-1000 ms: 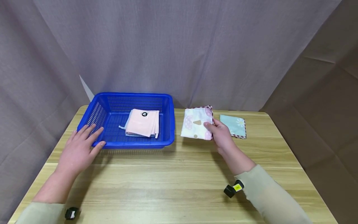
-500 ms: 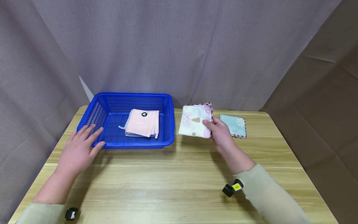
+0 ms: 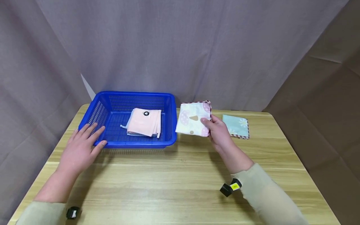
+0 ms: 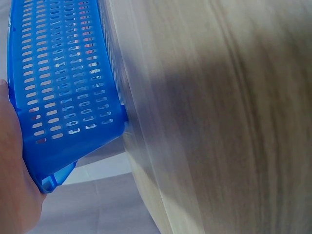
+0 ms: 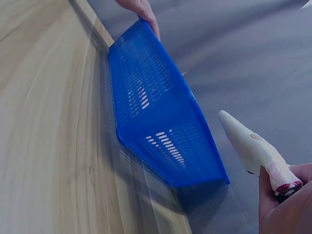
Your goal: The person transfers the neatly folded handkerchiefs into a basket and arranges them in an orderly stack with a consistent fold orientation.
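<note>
My right hand (image 3: 220, 132) pinches a folded white cloth (image 3: 191, 120) with pale purple patches and a checked edge, thumb on top. In the head view the cloth's left corner comes right up to the right rim of a blue plastic basket (image 3: 135, 144). The right wrist view has the same folded cloth (image 5: 253, 146) held up beside the basket, above table height. My left hand (image 3: 80, 148) rests on the basket's near left corner with fingers spread over the rim. Inside the basket lies a stack of folded cloths, a pink one (image 3: 143, 122) with a round black mark on top.
A folded mint-green cloth (image 3: 236, 126) with a daisy print lies on the wooden table (image 3: 180, 181), to the right of my right hand. Grey curtain (image 3: 180, 47) hangs close behind the basket, and a brown cloth wall (image 3: 323, 103) stands on the right.
My right hand has moved a little to the left and away from me with the white cloth, bringing it closer to the basket. The left hand has stayed on the rim.
</note>
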`<act>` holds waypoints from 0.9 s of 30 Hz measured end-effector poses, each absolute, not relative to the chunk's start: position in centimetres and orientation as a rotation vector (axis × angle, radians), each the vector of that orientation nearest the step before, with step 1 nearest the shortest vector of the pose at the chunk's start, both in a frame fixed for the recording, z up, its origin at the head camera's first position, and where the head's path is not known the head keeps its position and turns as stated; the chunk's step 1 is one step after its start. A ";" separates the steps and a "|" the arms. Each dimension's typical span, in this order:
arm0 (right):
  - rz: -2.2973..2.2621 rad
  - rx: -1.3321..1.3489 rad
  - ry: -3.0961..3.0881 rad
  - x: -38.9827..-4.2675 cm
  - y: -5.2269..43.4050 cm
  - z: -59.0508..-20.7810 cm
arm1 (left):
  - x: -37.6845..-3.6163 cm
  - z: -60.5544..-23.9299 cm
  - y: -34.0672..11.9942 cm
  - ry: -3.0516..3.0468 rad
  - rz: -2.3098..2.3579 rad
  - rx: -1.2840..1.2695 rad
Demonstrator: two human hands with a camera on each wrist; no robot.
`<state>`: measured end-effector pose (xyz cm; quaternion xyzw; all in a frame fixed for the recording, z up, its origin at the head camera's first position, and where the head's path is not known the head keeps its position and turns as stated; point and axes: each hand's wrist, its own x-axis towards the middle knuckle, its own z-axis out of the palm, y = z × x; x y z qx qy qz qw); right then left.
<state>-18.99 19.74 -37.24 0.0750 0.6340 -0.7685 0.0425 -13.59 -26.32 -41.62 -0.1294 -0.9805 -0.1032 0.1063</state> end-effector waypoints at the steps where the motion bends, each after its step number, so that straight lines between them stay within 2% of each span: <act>1: -2.361 0.227 1.928 -19.0 19.6 -37.2 | -13.6 -41.6 -26.3 -2.889 -0.302 -0.381; 27: -2.389 0.240 1.812 -20.0 15.0 -37.3 | -13.7 -41.7 -26.3 -2.888 -0.296 -0.379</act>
